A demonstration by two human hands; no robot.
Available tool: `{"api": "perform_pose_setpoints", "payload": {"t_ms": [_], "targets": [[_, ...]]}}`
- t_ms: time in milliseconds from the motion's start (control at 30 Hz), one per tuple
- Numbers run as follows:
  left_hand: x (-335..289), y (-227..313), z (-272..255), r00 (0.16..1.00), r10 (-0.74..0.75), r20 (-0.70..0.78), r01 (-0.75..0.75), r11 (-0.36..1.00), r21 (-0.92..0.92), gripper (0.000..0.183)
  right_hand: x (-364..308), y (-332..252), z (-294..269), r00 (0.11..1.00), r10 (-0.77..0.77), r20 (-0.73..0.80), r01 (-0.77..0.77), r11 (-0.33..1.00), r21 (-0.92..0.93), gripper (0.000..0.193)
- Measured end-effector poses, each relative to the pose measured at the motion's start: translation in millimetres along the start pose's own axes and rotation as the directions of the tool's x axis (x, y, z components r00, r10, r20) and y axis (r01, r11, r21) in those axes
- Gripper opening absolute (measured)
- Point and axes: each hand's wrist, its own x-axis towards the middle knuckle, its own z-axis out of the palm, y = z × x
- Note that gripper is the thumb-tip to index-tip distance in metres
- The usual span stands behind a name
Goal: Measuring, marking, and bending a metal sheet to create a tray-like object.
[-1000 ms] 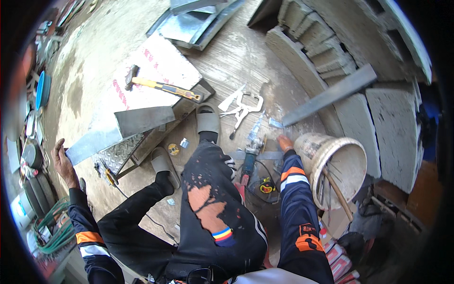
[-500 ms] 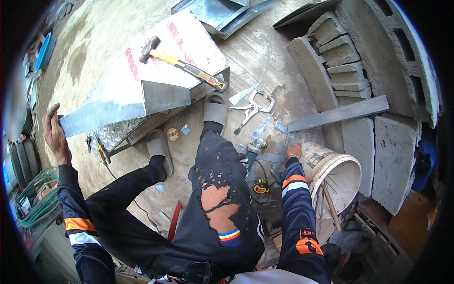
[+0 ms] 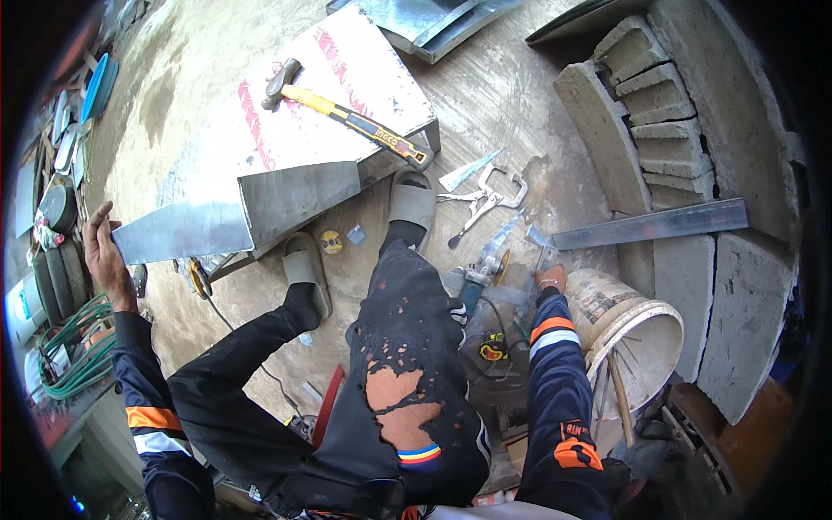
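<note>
My left hand (image 3: 109,260) grips the far left end of a bent sheet metal piece (image 3: 186,227), thumb and fingers at its edge. The piece has a folded flap (image 3: 299,198) and rests against a white metal-sheeted bench top (image 3: 221,143). A claw-less hammer (image 3: 347,121) with a yellow and black handle lies on that top. My right hand (image 3: 551,277) is low beside the bucket, fingers closed near a grey metal strip; what they hold is unclear. Close to it are an angle grinder (image 3: 475,282) and a flat metal bar (image 3: 650,224).
A white bucket (image 3: 637,316) with rods stands at right, before concrete blocks (image 3: 667,143). Locking clamp pliers (image 3: 490,198), a metal offcut (image 3: 468,171) and a tape measure (image 3: 494,347) lie on the floor. A cord runs between my feet. A green hose (image 3: 65,360) is coiled at left.
The bent sheet metal has swung toward me at its folded end, now covering the patterned plate below. My left hand keeps its end. The whole view has shifted slightly.
</note>
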Motion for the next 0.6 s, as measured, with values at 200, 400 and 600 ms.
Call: {"api": "perform_pose_setpoints", "payload": {"t_ms": [200, 400, 600], "targets": [[0, 6, 1, 1.0, 0.006, 0.007, -0.006, 1.0, 0.022, 0.025, -30, -14, -28, 0.995, -0.102, -0.009, 0.103, 0.99, 0.1, 0.075], [-4, 24, 12, 1.0, 0.012, 0.013, -0.013, 0.999, 0.05, 0.026, -28, -17, -55, 0.907, -0.358, -0.223, 0.402, 0.893, 0.202, 0.085], [-13, 20, 13, 0.999, 0.032, 0.011, -0.032, 0.999, 0.039, 0.026, -17, -31, -110, 0.822, -0.405, -0.401, 0.479, 0.872, 0.102, 0.084]]}}
